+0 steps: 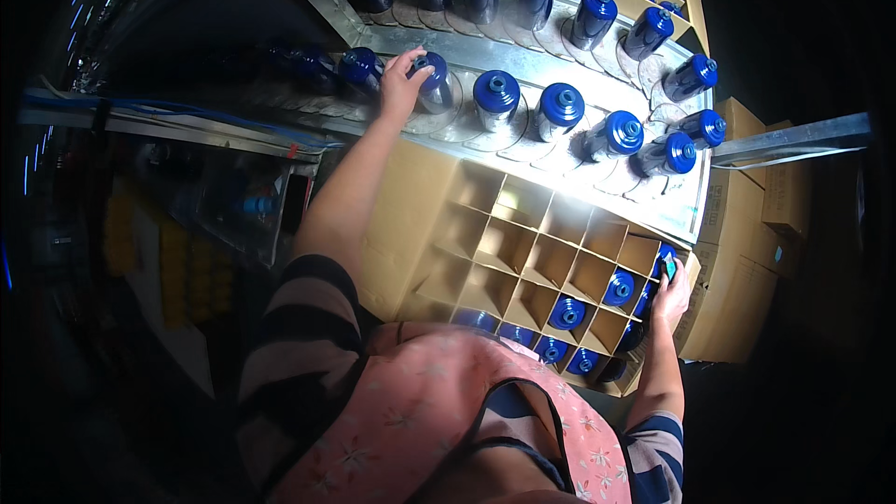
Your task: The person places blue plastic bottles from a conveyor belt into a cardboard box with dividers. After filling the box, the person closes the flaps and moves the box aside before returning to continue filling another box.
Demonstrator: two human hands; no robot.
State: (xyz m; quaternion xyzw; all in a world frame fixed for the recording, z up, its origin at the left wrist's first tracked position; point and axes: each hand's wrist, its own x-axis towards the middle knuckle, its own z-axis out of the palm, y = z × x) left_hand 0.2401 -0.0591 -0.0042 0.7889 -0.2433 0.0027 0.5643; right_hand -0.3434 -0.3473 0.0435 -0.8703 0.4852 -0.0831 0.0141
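Observation:
On the conveyor, my left hand closes its fingers around the narrow neck and shoulder of a blue glass bottle. Down at the right, my right hand grips at the top of another blue bottle in a corner cell of a divided cardboard box. A small teal piece shows at its fingertips; I cannot make out what it is. Blue bottles such as this one fill several cells along the box's near and right sides, while many left and far cells show bare cardboard.
Two curved rows of upright blue bottles stand on the conveyor beyond the box. A second divided box with bottles sits at the far right. Closed cartons are stacked to the right, near a metal rail. Yellow objects lie in shadow at left.

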